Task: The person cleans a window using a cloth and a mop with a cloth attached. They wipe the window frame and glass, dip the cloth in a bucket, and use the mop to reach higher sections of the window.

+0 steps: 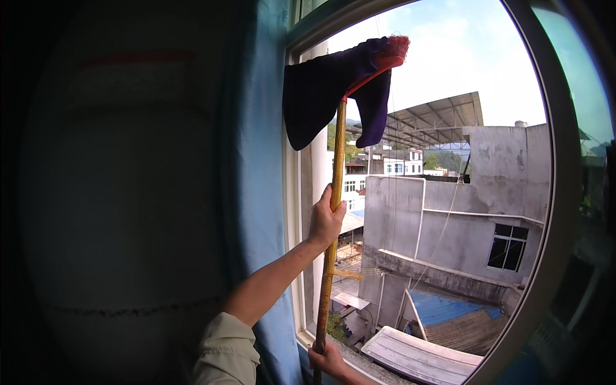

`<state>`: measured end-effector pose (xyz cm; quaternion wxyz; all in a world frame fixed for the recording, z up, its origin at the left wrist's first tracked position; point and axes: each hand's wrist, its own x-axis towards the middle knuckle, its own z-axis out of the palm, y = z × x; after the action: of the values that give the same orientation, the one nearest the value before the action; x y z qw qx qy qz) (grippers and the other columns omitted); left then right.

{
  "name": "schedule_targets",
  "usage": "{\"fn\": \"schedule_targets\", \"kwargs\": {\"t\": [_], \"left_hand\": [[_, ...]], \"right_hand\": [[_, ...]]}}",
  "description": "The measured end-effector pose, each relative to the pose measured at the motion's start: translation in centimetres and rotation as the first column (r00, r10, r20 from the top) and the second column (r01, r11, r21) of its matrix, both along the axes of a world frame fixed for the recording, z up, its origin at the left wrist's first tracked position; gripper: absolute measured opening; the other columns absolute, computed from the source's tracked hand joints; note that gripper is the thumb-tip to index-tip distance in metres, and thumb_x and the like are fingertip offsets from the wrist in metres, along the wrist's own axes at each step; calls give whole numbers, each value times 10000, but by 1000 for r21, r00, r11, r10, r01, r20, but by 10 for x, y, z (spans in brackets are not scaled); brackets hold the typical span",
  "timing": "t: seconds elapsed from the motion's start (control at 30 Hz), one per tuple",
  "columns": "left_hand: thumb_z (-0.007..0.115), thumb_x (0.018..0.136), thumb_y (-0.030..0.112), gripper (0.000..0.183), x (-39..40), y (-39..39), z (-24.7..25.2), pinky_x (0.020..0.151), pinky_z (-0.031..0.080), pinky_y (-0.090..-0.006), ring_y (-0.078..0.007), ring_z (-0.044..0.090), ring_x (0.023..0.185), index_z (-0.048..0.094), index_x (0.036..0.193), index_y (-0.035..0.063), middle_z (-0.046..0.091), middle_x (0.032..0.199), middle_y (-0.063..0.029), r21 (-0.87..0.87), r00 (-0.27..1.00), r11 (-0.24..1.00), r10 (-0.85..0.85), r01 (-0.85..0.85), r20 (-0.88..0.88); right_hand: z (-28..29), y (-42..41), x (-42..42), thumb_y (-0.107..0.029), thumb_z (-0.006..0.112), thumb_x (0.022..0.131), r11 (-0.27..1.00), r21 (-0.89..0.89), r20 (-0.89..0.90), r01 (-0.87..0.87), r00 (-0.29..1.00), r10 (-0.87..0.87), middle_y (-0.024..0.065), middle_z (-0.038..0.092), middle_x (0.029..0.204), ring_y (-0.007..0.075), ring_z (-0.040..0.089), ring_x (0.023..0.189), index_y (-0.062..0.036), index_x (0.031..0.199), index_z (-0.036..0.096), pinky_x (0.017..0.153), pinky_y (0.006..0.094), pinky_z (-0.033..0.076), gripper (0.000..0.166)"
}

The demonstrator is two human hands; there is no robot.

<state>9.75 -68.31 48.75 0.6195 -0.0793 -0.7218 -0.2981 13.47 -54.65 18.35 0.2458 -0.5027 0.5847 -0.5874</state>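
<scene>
My left hand [327, 220] grips the yellow wooden handle [340, 144] of a broom about midway up. Lower down, near the window sill, my right hand [329, 358] is closed around the same handle. The broom stands nearly upright with its red head [380, 66] at the top and red bristles [398, 47] poking out at the right. A dark purple cloth [320, 96] is draped over the head and hangs down on both sides. Its left part overlaps the window frame's left side; whether it touches cannot be told.
A window frame [558, 159] surrounds the opening, with a light blue curtain [269, 159] along its left. A thin string [353, 275] is tied around the handle. Outside are a grey concrete building [409, 231], a blue roof [447, 308] and a pale metal awning [423, 358] below.
</scene>
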Motion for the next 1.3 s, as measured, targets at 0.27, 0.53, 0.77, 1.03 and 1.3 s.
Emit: {"fn": "schedule_targets", "kwargs": {"t": [0.27,0.53,0.77,1.03,1.3], "left_hand": [[555,911,142,262,21,-7,59,379,386,-258,-84,473,420,513,1127,-1,512,621,0,-192,982,963,183,-187,-42],[534,910,120,237,46,18,44,372,409,-250,-90,482,388,521,1101,-20,559,643,-27,-53,979,984,173,-168,113],[494,935,72,420,38,66,-60,421,478,-254,-87,525,488,368,1327,-14,527,777,-35,69,980,991,-122,113,154],[480,964,156,204,0,34,52,373,454,-272,-137,537,421,414,1069,-6,493,670,-47,19,981,985,-166,169,-99],[484,954,151,144,26,38,55,359,439,-261,-126,496,376,410,913,33,480,658,-35,106,986,994,-11,29,-168]], "right_hand": [[45,-52,19,-97,574,850,988,-99,37,-121,991,125,70,571,576,175,622,528,-37,786,449,481,317,492,152],[34,3,21,-98,618,832,987,39,49,-159,986,157,66,583,616,188,623,561,-53,765,480,516,339,501,160],[-68,86,-5,-142,596,801,946,29,-125,321,941,-316,106,551,634,222,508,587,-47,725,546,572,376,434,132],[62,65,-85,-239,654,796,783,-98,-674,615,537,-506,203,624,674,405,622,653,-34,968,426,583,506,481,352],[76,76,-100,-220,628,779,915,16,-669,404,684,-290,240,618,720,432,612,725,-24,941,432,651,526,471,321]]}}
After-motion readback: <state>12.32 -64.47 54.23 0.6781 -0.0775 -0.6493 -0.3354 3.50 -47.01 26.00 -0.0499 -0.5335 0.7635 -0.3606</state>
